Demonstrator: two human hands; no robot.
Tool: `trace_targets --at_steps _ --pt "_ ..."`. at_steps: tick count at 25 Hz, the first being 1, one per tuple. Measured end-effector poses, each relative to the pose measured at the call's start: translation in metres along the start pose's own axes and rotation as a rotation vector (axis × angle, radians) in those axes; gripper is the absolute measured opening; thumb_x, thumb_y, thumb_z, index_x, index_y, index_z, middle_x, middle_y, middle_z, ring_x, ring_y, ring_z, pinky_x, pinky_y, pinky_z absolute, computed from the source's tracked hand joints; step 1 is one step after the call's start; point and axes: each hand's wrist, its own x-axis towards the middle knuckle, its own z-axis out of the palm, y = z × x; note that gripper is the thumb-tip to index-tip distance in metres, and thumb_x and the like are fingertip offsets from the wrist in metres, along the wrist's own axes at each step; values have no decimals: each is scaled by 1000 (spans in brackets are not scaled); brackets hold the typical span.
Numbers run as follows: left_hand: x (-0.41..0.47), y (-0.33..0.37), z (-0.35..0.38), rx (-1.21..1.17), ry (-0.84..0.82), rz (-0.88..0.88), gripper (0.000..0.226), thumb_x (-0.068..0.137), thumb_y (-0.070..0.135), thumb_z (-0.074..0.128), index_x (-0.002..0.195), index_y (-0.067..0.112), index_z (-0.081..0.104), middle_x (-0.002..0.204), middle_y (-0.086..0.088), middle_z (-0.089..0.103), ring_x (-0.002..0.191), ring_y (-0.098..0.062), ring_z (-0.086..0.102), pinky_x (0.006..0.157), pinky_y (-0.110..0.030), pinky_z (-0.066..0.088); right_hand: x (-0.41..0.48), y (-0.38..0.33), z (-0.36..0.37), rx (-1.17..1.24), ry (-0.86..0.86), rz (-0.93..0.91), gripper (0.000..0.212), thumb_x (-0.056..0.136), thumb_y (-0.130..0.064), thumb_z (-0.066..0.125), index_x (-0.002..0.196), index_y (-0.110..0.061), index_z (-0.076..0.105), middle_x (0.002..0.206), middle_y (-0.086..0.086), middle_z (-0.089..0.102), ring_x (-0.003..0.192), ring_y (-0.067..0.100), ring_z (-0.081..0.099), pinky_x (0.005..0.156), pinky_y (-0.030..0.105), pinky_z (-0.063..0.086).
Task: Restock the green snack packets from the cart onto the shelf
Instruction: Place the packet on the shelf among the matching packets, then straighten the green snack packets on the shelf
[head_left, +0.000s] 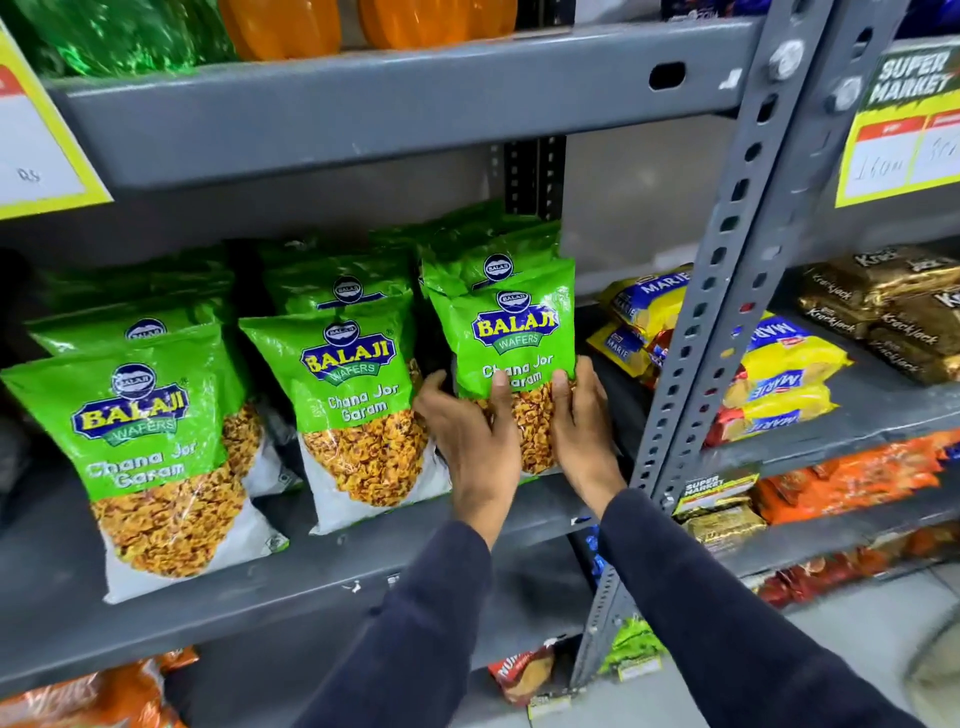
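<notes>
Both hands on the same green packet (511, 358), left hand (475, 431) and right hand (582, 421) curled round its lower sides, standing upright on the grey shelf (322, 587), rightmost row

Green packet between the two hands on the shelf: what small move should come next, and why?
Probably let go and draw both hands back. The front green packet already stands upright on the grey shelf, heading the rightmost row, with the left hand and right hand cupping its lower sides. It looks placed; a slight push back to line up with the neighbouring packet may help first.
</notes>
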Motion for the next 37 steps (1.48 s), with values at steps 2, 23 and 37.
trace_targets --at_steps 2,23,37 --pt "-12 2 -13 168 142 242 61 97 35 56 142 1 32 149 -18 36 142 -31 37 117 -43 32 -14 -1 -5 8 54 -65 52 103 -43 39 149 -23 26 145 9 42 137 26 41 117 45 33" --pt "-5 -30 -76 393 221 568 75 96 52 49 158 23 19 169 0 8 157 -19 9 126 -44 17 -32 -44 5 -121 64 -505 95 88 -66 47 159 -24 0 168 -1 6 156 8 5 122 28 16" --pt "-15 -79 -83 475 248 -149 143 55 85 62 158 2 6 165 -14 17 154 -26 19 125 -38 21 56 -175 102 -290 -356 -364 25 91 -41 62 103 -24 76 112 -6 76 120 20 62 114 50 32"
